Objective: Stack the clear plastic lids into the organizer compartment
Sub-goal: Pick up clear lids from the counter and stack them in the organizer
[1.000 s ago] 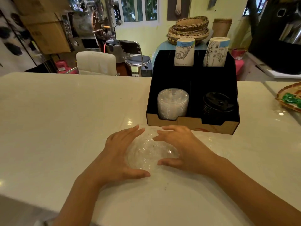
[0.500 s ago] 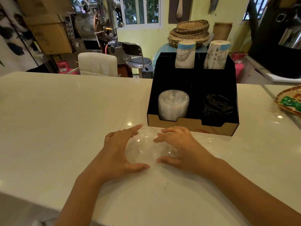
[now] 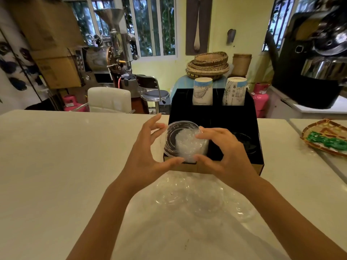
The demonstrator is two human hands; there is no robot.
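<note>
I hold a clear plastic lid (image 3: 173, 135), tilted, between my left hand (image 3: 146, 156) and my right hand (image 3: 225, 156), with fingertips and thumbs on its rim. It hovers over the front left compartment of the black organizer (image 3: 234, 117), where a stack of clear lids (image 3: 189, 147) shows through it. Several loose clear lids (image 3: 189, 197) lie on the white counter (image 3: 65, 166) below my wrists. Black lids (image 3: 246, 142) fill the front right compartment, partly hidden by my right hand.
Two paper cup stacks (image 3: 202, 92) (image 3: 234, 91) stand in the organizer's back compartments. A woven tray with something green (image 3: 326, 140) sits at the counter's right edge. A white chair (image 3: 109, 99) and a stool (image 3: 155, 94) stand beyond the counter.
Both hands have risen from the pile on the counter, carrying one clear lid forward to above the organizer's front left compartment. The other loose lids stay on the counter.
</note>
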